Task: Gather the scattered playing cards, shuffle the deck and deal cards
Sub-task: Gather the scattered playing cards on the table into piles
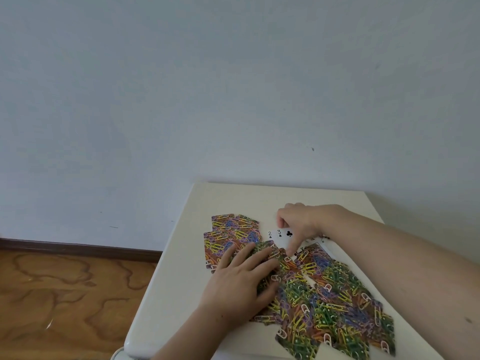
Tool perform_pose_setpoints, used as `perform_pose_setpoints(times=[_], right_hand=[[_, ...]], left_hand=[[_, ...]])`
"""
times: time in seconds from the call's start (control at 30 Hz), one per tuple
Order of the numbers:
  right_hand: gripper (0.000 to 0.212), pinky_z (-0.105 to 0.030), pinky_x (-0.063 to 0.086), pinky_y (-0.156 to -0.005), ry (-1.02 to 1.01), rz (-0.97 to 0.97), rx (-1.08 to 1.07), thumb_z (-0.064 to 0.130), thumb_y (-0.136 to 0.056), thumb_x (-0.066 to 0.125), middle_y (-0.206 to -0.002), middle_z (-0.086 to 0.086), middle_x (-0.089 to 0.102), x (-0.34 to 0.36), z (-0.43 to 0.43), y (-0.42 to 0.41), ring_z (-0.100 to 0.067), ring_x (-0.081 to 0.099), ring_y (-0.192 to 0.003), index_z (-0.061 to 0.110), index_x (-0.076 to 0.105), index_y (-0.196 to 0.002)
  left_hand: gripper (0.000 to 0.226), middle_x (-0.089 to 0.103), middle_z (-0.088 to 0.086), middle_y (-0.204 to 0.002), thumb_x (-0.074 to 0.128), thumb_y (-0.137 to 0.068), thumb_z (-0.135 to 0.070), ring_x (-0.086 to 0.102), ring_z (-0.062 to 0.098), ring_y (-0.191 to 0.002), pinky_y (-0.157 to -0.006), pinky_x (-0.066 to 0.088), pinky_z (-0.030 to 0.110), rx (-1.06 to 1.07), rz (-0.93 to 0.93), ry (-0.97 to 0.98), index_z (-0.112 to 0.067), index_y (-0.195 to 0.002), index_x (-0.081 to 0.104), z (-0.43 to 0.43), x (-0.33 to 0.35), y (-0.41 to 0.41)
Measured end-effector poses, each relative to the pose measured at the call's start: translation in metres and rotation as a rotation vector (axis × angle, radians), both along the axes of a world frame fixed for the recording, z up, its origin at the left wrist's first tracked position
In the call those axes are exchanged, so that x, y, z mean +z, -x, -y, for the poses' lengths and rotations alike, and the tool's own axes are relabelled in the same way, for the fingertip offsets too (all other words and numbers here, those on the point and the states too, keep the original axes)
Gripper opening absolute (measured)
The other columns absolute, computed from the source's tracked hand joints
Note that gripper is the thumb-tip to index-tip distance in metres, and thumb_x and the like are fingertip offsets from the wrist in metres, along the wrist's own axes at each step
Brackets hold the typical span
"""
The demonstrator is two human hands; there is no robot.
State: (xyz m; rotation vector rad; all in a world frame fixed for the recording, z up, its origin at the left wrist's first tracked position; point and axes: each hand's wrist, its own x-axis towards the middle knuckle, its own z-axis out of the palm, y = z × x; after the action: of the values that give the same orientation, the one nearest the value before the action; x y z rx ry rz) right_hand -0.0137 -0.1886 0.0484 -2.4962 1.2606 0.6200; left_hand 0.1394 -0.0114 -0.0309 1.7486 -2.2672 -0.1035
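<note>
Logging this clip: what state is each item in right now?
Cards: scattered on the table, overlapping, mostly face down.
Face-up cards: a 2 and a 3 showing, partly covered.
Left hand: flat, palm down, pressing on the cards.
Right hand: fingers curled over the face-up cards; whether its grip has closed on one is unclear.
Table: cards not yet gathered.

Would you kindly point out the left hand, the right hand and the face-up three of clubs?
left hand (242, 278), head view, back of the hand.
right hand (302, 220), head view, knuckles.
three of clubs (284, 236), head view, white face by the pip.
</note>
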Motion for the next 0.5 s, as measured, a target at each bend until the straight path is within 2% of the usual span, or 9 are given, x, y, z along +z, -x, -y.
perform_pose_setpoints(times=[0.1, 0.13, 0.27, 0.37, 0.43, 0.5], right_hand=[[0.074, -0.035, 0.045, -0.070, -0.060, 0.059, -0.036, 0.048, -0.060, 0.090, -0.097, 0.005, 0.052, -0.0014, -0.0007, 0.0030, -0.019, 0.051, -0.085, 0.027, 0.038, -0.108], [0.075, -0.035, 0.043, -0.067, -0.073, 0.074, -0.050, 0.047, -0.061, 0.090, -0.092, 0.006, 0.052, -0.0020, -0.0017, 0.0042, -0.017, 0.051, -0.080, 0.026, 0.037, -0.110], [0.077, -0.034, 0.044, -0.072, -0.090, 0.083, -0.081, 0.044, -0.065, 0.088, -0.097, 0.010, 0.052, -0.0016, -0.0062, 0.0068, -0.020, 0.055, -0.094, 0.025, 0.042, -0.123], [0.068, -0.034, 0.049, -0.071, -0.087, 0.038, -0.067, 0.047, -0.066, 0.087, -0.106, 0.001, 0.065, 0.0013, -0.0069, 0.0040, -0.023, 0.064, -0.097, 0.019, 0.056, -0.120], [0.070, -0.037, 0.052, -0.074, -0.073, 0.016, -0.073, 0.049, -0.066, 0.087, -0.111, -0.003, 0.066, 0.0021, -0.0066, 0.0036, -0.025, 0.066, -0.096, 0.016, 0.055, -0.119], [0.073, -0.037, 0.050, -0.073, -0.068, 0.028, -0.095, 0.049, -0.065, 0.087, -0.108, 0.001, 0.060, 0.0023, -0.0061, 0.0045, -0.024, 0.063, -0.095, 0.020, 0.048, -0.119]], left_hand=[[0.044, 0.041, -0.020, -0.154, 0.028, -0.098, -0.061, 0.027, 0.017, -0.149, -0.122, 0.013, 0.048, 0.020, -0.019, 0.043, -0.044, -0.135, 0.045, -0.0007, -0.0013, 0.0019], [0.043, 0.044, -0.020, -0.152, 0.030, -0.099, -0.059, 0.030, 0.018, -0.147, -0.121, 0.016, 0.049, 0.026, -0.024, 0.057, -0.042, -0.134, 0.047, -0.0007, -0.0015, 0.0025], [0.043, 0.045, -0.019, -0.151, 0.031, -0.099, -0.059, 0.031, 0.018, -0.147, -0.121, 0.019, 0.049, 0.028, -0.037, 0.060, -0.041, -0.134, 0.047, 0.0003, -0.0029, 0.0027], [0.045, 0.043, -0.020, -0.153, 0.030, -0.098, -0.059, 0.030, 0.017, -0.147, -0.122, 0.016, 0.047, 0.030, -0.035, 0.059, -0.041, -0.136, 0.047, 0.0000, -0.0024, 0.0028], [0.046, 0.042, -0.020, -0.153, 0.029, -0.098, -0.059, 0.028, 0.017, -0.148, -0.122, 0.013, 0.046, 0.032, -0.037, 0.062, -0.042, -0.137, 0.047, -0.0005, -0.0019, 0.0033], [0.047, 0.040, -0.020, -0.155, 0.028, -0.098, -0.059, 0.026, 0.016, -0.149, -0.123, 0.010, 0.045, 0.032, -0.041, 0.055, -0.042, -0.138, 0.045, -0.0007, -0.0013, 0.0029]])
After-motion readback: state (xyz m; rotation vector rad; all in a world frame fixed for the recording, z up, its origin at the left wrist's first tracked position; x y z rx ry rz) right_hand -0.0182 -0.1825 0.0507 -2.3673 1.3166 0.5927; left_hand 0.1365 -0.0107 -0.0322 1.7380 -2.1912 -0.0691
